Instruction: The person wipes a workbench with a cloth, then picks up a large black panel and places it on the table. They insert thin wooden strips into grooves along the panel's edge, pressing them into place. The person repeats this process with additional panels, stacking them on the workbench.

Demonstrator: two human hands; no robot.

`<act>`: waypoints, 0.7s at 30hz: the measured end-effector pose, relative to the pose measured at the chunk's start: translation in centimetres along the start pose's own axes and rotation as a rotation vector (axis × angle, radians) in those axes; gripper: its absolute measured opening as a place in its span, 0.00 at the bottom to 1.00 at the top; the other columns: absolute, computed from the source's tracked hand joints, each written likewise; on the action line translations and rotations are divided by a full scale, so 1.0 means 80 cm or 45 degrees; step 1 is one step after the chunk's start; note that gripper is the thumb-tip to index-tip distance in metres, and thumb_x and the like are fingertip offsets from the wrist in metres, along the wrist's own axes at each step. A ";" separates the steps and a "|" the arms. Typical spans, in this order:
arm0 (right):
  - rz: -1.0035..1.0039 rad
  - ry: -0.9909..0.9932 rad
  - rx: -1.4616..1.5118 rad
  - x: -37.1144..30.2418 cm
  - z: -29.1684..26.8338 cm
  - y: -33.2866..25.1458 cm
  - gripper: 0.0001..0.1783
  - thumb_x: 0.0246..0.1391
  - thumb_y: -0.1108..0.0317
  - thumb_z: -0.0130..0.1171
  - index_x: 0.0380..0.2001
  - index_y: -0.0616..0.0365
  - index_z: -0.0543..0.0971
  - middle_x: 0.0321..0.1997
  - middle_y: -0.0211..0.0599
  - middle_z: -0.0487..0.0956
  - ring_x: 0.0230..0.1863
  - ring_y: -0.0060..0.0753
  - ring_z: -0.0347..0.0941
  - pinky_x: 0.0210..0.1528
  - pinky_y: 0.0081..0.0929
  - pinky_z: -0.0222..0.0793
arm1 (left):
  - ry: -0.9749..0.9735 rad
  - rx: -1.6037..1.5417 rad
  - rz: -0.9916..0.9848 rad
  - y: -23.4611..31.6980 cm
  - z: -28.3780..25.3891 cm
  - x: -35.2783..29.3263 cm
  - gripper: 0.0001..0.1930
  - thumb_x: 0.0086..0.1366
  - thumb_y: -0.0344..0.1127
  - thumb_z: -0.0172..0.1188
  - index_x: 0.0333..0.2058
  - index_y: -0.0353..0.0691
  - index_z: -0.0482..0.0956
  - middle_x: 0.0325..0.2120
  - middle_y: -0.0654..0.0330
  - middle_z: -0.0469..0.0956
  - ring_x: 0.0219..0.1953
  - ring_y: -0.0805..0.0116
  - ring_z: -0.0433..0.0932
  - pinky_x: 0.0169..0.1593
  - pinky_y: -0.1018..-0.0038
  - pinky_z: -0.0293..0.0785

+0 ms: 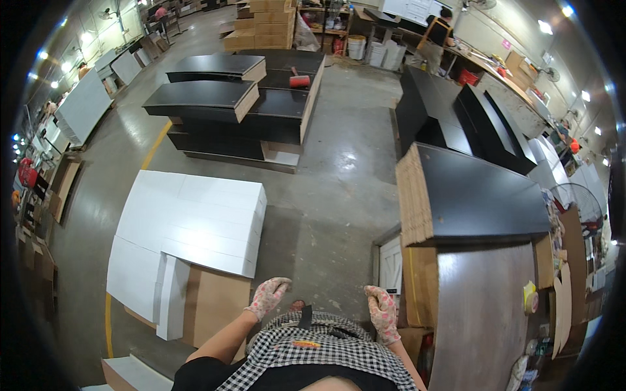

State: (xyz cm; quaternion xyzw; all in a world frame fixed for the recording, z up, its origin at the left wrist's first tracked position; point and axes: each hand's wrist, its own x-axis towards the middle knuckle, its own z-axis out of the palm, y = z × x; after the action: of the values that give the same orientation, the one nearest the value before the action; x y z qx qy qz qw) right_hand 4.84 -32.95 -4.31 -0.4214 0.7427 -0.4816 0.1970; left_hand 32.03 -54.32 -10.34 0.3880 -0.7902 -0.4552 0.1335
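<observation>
My left hand (268, 298), in a white glove with a pink pattern, hangs in front of me with its fingers curled together. Nothing shows in it. It is nearest to the corner of a stack of white panels (215, 212) and a brown board (215, 306) on the left. My right hand (383, 314), gloved the same way, is closed. A small black piece (391, 291) shows at its fingers, too little of it to name. Beside that hand stand a white panel with slanted lines (390, 264) and a wood-grain tabletop (482, 306).
Black panels (489, 192) are stacked at the tabletop's far end, with yellow tape (531, 302) on its right. Ahead stand black stacks (202, 96) bearing a red roller-like tool (299, 81). Cartons (270, 26) rise farther back, and a person (435, 40) stands by a far workbench.
</observation>
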 end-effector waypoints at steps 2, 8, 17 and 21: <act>0.032 -0.111 0.011 0.036 0.021 -0.002 0.12 0.63 0.79 0.54 0.48 0.62 0.80 0.48 0.38 0.82 0.49 0.29 0.78 0.53 0.26 0.73 | -0.018 0.010 0.004 0.006 -0.013 0.045 0.11 0.69 0.35 0.56 0.47 0.42 0.82 0.41 0.55 0.84 0.48 0.58 0.81 0.54 0.68 0.75; 0.179 -0.135 0.024 0.138 0.033 0.031 0.13 0.62 0.72 0.54 0.47 0.61 0.82 0.48 0.46 0.83 0.51 0.44 0.80 0.53 0.33 0.74 | -0.045 -0.122 0.174 0.057 0.000 0.195 0.11 0.70 0.35 0.56 0.46 0.42 0.82 0.40 0.55 0.83 0.44 0.57 0.81 0.52 0.65 0.75; 0.416 0.000 0.039 0.300 0.035 0.099 0.15 0.63 0.68 0.52 0.48 0.60 0.81 0.51 0.47 0.82 0.53 0.48 0.79 0.56 0.36 0.73 | -0.311 -0.107 -0.128 -0.029 -0.029 0.404 0.14 0.72 0.39 0.53 0.46 0.37 0.82 0.38 0.55 0.85 0.44 0.64 0.83 0.50 0.71 0.77; 0.815 -0.074 0.070 0.339 0.048 0.115 0.16 0.64 0.66 0.52 0.50 0.58 0.81 0.50 0.46 0.82 0.50 0.44 0.80 0.53 0.37 0.75 | -0.143 -0.044 -0.300 -0.111 -0.068 0.457 0.15 0.71 0.37 0.51 0.45 0.33 0.81 0.41 0.50 0.83 0.43 0.59 0.82 0.51 0.70 0.75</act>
State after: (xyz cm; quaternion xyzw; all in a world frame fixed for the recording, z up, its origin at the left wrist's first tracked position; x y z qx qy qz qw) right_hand -11.85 -55.52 -11.15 -0.1745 0.8183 -0.4028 0.3710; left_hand 15.15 -87.05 -19.86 0.4496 -0.7374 -0.5023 0.0415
